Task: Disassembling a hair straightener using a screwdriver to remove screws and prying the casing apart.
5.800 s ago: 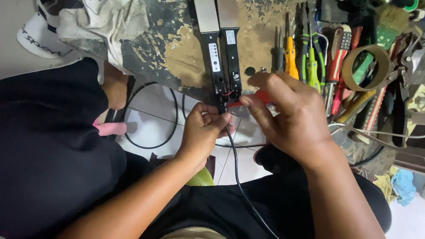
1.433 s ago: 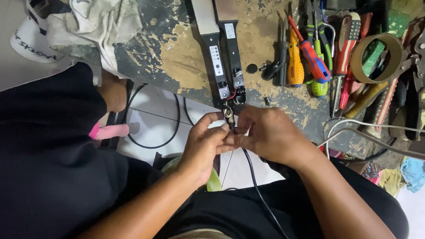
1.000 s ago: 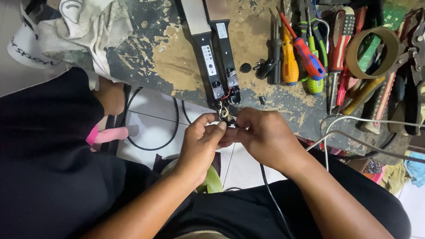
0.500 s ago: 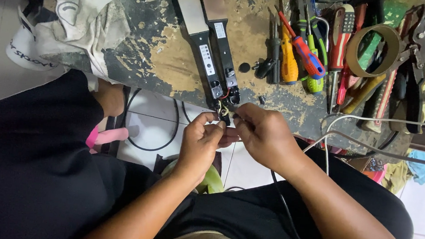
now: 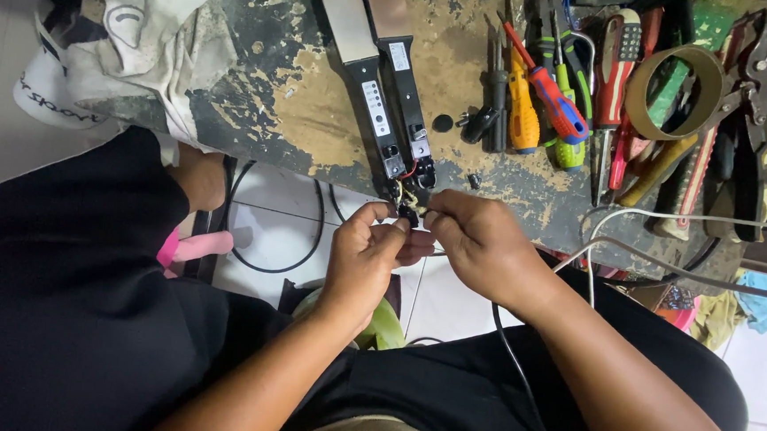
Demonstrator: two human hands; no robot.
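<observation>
My left hand [image 5: 365, 260] and right hand [image 5: 481, 244] each pinch the small wires [image 5: 408, 206] at the iron's [image 5: 382, 91] end, just off the worktop's [image 5: 302, 104] near edge.

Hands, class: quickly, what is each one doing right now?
Left hand: fingers pinched shut on the small wires at the end of the hair straightener.
Right hand: pinched on the same wires.
</observation>
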